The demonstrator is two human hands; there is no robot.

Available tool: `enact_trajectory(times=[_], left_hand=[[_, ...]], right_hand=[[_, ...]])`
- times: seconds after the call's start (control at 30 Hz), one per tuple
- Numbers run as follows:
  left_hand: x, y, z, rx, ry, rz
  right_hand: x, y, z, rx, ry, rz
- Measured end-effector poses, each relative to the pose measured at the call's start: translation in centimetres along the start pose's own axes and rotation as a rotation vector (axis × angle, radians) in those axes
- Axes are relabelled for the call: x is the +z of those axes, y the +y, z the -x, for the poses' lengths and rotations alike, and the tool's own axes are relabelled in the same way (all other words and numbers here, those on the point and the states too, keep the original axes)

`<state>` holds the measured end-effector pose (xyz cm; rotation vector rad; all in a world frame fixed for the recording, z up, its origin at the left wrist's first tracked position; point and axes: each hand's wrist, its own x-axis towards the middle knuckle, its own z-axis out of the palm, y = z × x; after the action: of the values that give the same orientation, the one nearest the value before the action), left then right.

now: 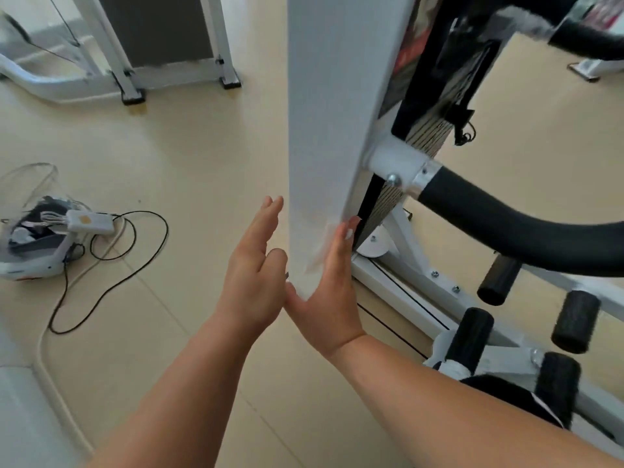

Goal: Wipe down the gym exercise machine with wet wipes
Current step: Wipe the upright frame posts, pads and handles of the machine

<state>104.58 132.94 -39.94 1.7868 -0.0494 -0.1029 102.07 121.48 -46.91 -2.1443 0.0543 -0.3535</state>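
Note:
A tall white upright panel [331, 106] of the gym machine runs down the middle of the head view. My right hand [329, 288] lies flat against its lower right edge and presses a white wet wipe [320, 246] onto it. My left hand [255, 265] is held flat with straight fingers beside the panel's left face, holding nothing. Whether it touches the panel is unclear. A black padded arm [499, 224] sticks out to the right from a white bracket [395, 163].
Black foam rollers [574, 320] and the white base frame [405, 292] lie at lower right. On the beige floor to the left sit a clear bag [30, 204], a white power strip [89, 222] and black cables [111, 268]. Another white machine frame [128, 79] stands at the back left.

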Motion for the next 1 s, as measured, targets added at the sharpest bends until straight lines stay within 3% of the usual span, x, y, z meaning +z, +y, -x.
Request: enact_trajectory(times=[0.3, 0.43, 0.57, 0.63, 0.73, 0.8, 1.0], left_hand=[[-4.8, 20.0, 4.5, -0.079, 0.046, 0.064], [-5.4, 29.4, 4.7, -0.069, 0.034, 0.058], [-5.0, 38.5, 4.9, -0.046, -0.022, -0.010], [-4.9, 42.0, 4.3, -0.051, -0.041, -0.061], [-5.4, 45.3, 3.0, -0.076, -0.079, -0.171], [-6.1, 46.6, 2.4, -0.082, -0.129, -0.237], [-9.2, 49.7, 2.5, -0.039, -0.260, -0.344]], right_hand=[[-12.3, -17.1, 1.8, -0.008, -0.283, -0.008], [-18.9, -23.8, 0.1, 0.059, -0.244, -0.100], [-22.4, -27.5, -4.5, 0.222, -0.264, -0.206], [-22.0, -28.0, -7.3, 0.349, -0.274, -0.372], [-21.1, -28.5, -10.4, 0.531, -0.220, -0.574], [-22.1, -32.1, -11.9, 0.608, -0.188, -0.551], [-21.9, -37.2, -11.4, 0.315, -0.034, -0.422]])
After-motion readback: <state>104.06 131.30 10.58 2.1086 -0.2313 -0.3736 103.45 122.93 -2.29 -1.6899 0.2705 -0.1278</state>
